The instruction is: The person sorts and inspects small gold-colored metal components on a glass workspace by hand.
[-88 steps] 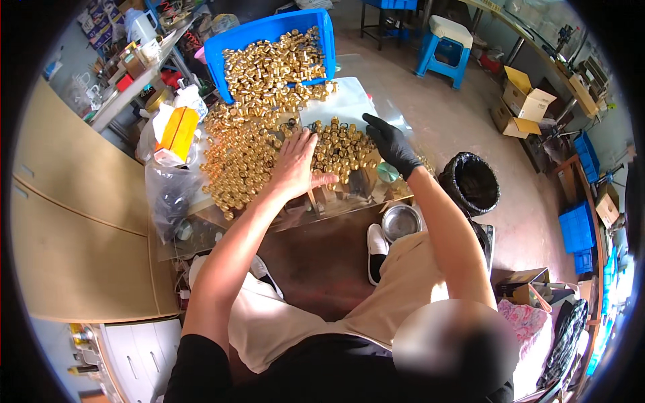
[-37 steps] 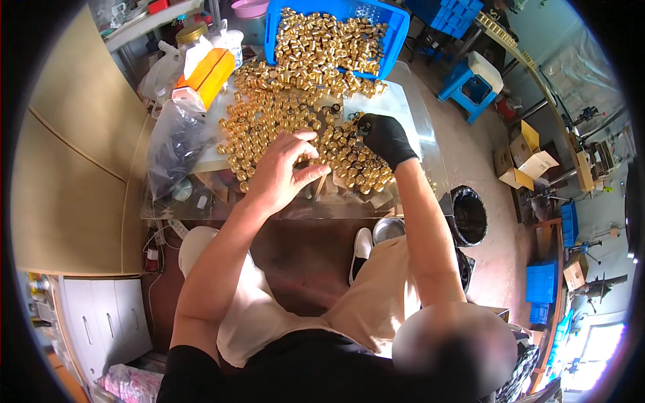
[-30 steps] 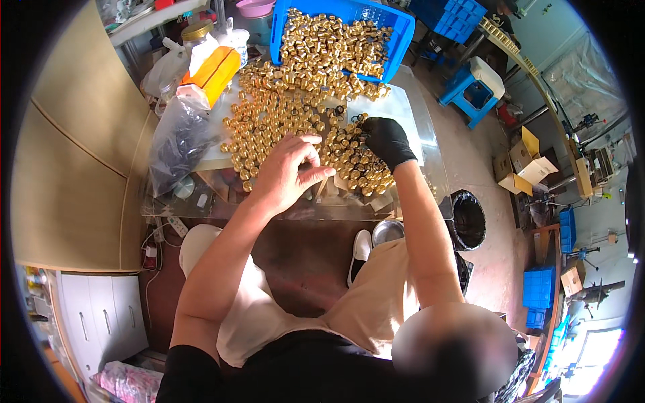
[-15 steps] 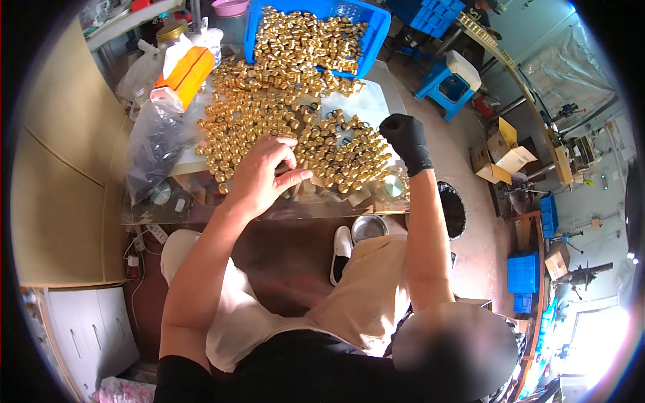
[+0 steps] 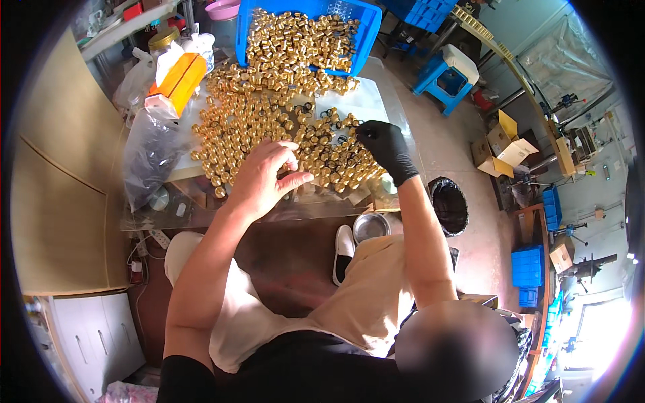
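My bare left hand hovers at the near edge of a spread of small brass caps. Its fingers are loosely bent and the thumb stands apart, with a gap between; the palm side is hidden. My right hand, in a black glove, is over the right side of the spread. Its fingers are drawn together in a pinch, and whatever they hold is too small or hidden to make out. Black rubber rings lie among the caps near it. Behind them a blue crate lies tipped toward me, brass caps spilling from it.
An orange tissue box and a clear plastic bag lie on the table's left. A metal bowl and a black-lined bin stand below the table edge. A blue stool stands farther right.
My right hand has moved left and slightly down, from beside the spread to over the caps and rings. My left hand has stayed nearly in place. The view has shifted slightly.
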Tool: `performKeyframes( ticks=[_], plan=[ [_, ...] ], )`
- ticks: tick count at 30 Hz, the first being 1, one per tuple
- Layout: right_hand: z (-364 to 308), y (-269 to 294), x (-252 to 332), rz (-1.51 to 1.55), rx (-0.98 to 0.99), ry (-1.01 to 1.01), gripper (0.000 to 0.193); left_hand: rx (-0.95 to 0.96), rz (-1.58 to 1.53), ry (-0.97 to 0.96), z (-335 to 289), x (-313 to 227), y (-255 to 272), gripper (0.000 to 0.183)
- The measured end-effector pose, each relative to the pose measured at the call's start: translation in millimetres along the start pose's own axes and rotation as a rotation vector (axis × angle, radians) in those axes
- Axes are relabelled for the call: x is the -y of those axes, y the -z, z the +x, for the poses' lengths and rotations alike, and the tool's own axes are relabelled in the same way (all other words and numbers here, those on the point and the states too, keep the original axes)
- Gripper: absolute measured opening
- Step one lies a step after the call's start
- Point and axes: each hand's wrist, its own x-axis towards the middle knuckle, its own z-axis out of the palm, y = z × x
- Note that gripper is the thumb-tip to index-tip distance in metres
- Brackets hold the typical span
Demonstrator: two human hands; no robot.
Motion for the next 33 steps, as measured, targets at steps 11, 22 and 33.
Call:
performKeyframes(
  ticks=[11,22,33],
  plan=[
    [36.1,-37.1,23.8,-0.471,0.159,0.054,0.024,-0.021,0.014,-0.033,0.8,2.9,-2.4,0.03],
    [39.1,-46.5,18.2,-0.298,0.187,0.048,0.029,-0.031,0.003,-0.038,0.1,-0.4,6.3,0.032],
    [31.0,-41.8,25.2,-0.401,0.169,-0.015,0.021,-0.024,0.015,-0.025,-0.9,-3.5,9.7,0.033]
  ],
)
